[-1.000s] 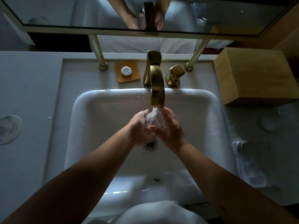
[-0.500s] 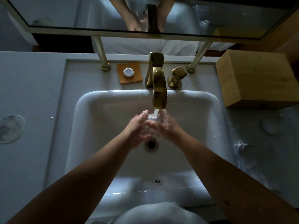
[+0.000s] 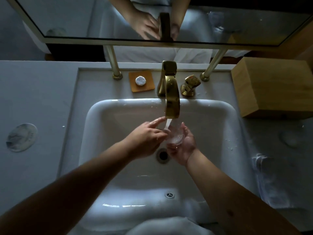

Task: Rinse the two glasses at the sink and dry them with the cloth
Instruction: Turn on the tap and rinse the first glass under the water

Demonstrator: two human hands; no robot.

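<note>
A single view is given, taken from a head-worn wide-angle camera that is aimed forward and steeply down. The sink [image 3: 118,116] is seen almost from above and fills the centre of the frame, with the faucet [image 3: 171,99] at upper centre. The mirror [image 3: 67,17] is caught along the top edge. Both forearms are seen entering from the lower corners, close to the lens. The counter [image 3: 33,92] is bent at the left and right edges by the lens. No second view is provided, so no part is shared.
</note>
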